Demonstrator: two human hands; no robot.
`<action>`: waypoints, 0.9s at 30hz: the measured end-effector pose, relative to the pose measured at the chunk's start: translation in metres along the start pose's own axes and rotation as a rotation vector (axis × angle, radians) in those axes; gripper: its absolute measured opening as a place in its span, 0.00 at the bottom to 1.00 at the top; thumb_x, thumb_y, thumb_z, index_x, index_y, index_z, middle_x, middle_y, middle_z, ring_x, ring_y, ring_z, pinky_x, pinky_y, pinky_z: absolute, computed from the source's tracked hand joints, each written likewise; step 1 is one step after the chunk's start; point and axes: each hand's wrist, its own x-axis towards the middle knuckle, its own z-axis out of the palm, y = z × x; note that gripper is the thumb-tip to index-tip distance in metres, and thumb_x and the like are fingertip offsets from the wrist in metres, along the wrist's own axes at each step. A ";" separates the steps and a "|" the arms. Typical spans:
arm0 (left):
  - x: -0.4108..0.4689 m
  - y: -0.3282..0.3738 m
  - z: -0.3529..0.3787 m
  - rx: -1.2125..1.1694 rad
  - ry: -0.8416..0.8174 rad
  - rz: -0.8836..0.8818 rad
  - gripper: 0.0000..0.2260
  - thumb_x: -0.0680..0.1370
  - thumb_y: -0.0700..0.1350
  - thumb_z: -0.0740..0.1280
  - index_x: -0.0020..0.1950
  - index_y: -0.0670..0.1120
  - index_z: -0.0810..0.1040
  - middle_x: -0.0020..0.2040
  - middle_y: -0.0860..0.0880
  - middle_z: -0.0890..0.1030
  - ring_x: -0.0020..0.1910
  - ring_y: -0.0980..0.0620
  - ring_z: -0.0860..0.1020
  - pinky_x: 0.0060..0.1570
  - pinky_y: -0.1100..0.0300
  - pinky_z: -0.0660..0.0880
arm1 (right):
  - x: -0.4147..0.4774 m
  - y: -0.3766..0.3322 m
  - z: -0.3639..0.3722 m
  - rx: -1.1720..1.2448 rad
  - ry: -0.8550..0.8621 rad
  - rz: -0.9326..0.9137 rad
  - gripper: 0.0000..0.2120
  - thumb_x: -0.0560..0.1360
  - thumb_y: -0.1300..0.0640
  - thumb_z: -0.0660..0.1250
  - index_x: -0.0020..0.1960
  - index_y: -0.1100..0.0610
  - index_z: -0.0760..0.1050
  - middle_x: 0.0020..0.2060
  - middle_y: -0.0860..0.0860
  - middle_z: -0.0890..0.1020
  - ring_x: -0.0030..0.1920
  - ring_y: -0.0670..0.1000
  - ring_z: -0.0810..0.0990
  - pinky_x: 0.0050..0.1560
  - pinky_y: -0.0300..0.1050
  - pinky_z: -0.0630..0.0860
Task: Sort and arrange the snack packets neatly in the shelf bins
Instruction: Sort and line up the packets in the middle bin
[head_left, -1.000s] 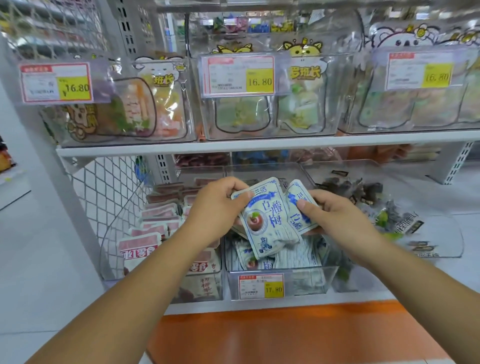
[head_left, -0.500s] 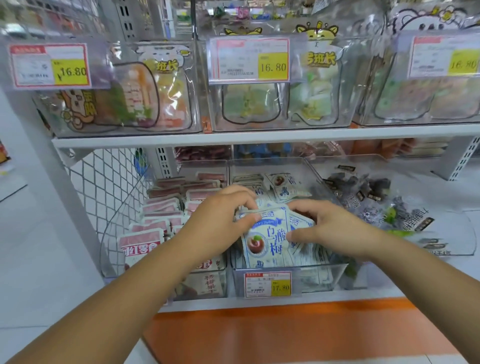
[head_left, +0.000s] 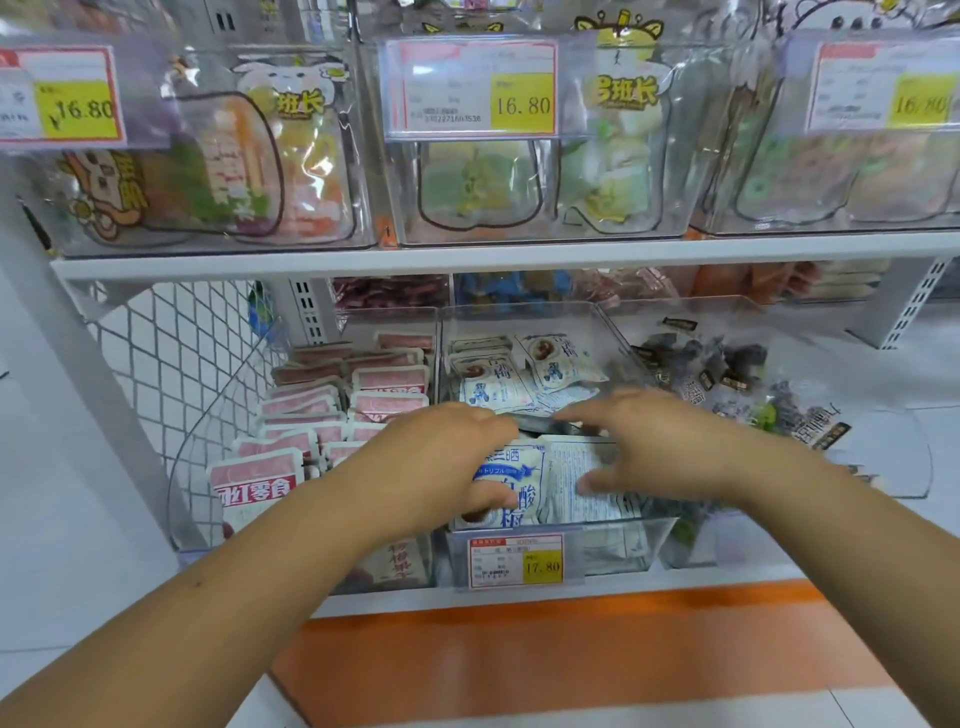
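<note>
On the lower shelf (head_left: 519, 597) of a shop display, a person's two hands work in the clear middle bin (head_left: 631, 545), where blue-and-white snack packets (head_left: 498, 379) stand in a loose file from the near wall towards the far end. The left hand (head_left: 452, 457) grips the front packet (head_left: 511, 483) at its top left corner, fingers curled over the upper edge and thumb laid across the printed face. That packet stands upright just behind the bin's near wall, above the price tag (head_left: 516, 561). The right hand (head_left: 660, 447) is spread wide and holds nothing. Its thumb rests on the second packet (head_left: 582, 483), which touches the first on its right and shows its plain printed back; motion blur hides whether the other fingers touch anything. The packets look light, thin and pliable, with a slick film skin that would likely slide against its neighbours and buckle if squeezed at the middle. The sealed top edge or the side seams seem the firmest places to take hold. Pink packets (head_left: 311, 405) fill the bin to the left in tidy rows, and dark packets (head_left: 727, 374) lie jumbled in the bin to the right.
</note>
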 end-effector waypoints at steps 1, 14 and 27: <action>-0.001 0.003 -0.003 0.032 -0.023 0.000 0.16 0.77 0.62 0.63 0.48 0.51 0.63 0.41 0.55 0.70 0.45 0.53 0.70 0.45 0.54 0.71 | 0.003 0.000 0.006 0.025 0.002 0.014 0.31 0.72 0.42 0.70 0.71 0.41 0.63 0.62 0.48 0.76 0.63 0.50 0.72 0.63 0.47 0.69; 0.002 0.020 0.014 -0.179 0.251 0.036 0.42 0.67 0.71 0.67 0.75 0.63 0.51 0.76 0.62 0.52 0.72 0.61 0.54 0.69 0.62 0.57 | -0.015 0.008 -0.005 1.045 0.542 0.042 0.09 0.75 0.62 0.70 0.48 0.48 0.82 0.47 0.44 0.82 0.39 0.40 0.80 0.34 0.36 0.78; 0.012 0.032 0.010 -0.854 0.404 -0.119 0.15 0.80 0.52 0.62 0.66 0.61 0.71 0.44 0.57 0.81 0.31 0.62 0.74 0.30 0.70 0.68 | -0.040 0.024 -0.009 1.013 0.357 0.006 0.09 0.68 0.45 0.75 0.47 0.42 0.80 0.38 0.50 0.75 0.38 0.44 0.74 0.42 0.33 0.69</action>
